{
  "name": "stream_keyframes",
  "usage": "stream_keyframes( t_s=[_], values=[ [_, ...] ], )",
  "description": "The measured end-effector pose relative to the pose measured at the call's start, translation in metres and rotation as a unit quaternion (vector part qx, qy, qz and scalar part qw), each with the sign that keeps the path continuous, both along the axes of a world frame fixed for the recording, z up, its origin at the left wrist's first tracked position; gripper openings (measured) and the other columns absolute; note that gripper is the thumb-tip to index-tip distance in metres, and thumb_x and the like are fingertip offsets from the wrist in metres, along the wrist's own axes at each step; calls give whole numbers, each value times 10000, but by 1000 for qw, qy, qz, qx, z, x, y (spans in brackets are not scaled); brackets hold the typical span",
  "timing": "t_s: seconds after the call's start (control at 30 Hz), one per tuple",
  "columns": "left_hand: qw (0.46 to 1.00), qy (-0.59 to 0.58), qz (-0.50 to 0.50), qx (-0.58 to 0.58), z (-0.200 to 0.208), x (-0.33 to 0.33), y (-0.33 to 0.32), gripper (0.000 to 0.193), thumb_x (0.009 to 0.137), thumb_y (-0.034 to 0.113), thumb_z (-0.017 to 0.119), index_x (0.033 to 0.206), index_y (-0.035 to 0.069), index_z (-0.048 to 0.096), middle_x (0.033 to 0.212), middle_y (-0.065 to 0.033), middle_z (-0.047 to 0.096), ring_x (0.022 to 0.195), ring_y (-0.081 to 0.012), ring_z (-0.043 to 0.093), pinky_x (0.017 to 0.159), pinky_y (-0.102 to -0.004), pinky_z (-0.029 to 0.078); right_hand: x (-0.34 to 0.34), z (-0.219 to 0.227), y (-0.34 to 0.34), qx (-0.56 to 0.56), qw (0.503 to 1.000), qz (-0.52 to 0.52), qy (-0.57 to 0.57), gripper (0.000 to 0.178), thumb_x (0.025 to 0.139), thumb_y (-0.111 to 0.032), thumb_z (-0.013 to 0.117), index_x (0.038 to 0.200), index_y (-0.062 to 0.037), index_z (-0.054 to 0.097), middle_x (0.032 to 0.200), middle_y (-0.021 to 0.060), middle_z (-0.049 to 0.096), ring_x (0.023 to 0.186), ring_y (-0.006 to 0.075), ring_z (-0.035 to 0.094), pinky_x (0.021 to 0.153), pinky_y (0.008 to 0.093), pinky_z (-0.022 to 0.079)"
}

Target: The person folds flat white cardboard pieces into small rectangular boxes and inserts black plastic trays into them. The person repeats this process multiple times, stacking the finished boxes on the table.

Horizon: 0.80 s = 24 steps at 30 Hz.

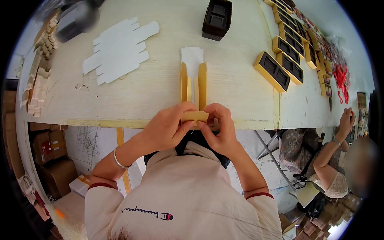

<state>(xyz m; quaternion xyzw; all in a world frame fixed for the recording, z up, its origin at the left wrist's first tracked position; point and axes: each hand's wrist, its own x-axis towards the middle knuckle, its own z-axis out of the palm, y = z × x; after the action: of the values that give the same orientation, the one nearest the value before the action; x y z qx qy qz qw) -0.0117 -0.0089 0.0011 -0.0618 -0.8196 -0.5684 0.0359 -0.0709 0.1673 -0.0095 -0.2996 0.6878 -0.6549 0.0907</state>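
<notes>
My left hand (170, 122) and right hand (220, 127) both pinch the near end flap (195, 116) of a half-folded gold box (203, 82), equally close. Its length runs straight away from me across the table (236, 86).

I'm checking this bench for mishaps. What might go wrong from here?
The gold carton might crease or tear where the left hand and right hand pinch its near end. That end is also at the near edge of the table, so a slip could let it drop.
</notes>
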Motion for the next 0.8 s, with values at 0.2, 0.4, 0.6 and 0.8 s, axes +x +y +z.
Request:
stream_keyframes(
  t_s=[0.2,0.4,0.6,0.8],
  values=[
    [997,59,37,-42,-5,6,2,255,835,72,688,1051,22,562,1189,-101,520,660,-200,586,560,-297,491,-1,-5,8,148,967,28,204,396,765,18,710,1135,43,569,1103,177,555,773,250,589,659,349,516],
    [920,249,57,-297,-11,11,6,210,734,74,754,919,18,673,1047,-83,609,611,-183,551,513,-277,472,-10,-4,11,227,886,33,403,353,764,-72,675,1092,29,592,1023,114,518,755,214,539,626,318,464],
    [945,183,46,-268,-7,10,9,105,785,75,656,884,39,666,843,-42,593,644,-193,577,499,-300,461,-7,8,3,306,868,38,389,205,770,-106,656,931,-10,572,851,81,423,716,197,470,590,320,399],
    [974,93,-19,-207,0,7,3,99,795,52,643,890,24,643,816,-61,567,653,-216,581,509,-306,461,-9,18,1,247,877,-26,412,129,745,-80,628,832,-21,552,832,70,402,741,207,474,609,290,375]
  ],
)
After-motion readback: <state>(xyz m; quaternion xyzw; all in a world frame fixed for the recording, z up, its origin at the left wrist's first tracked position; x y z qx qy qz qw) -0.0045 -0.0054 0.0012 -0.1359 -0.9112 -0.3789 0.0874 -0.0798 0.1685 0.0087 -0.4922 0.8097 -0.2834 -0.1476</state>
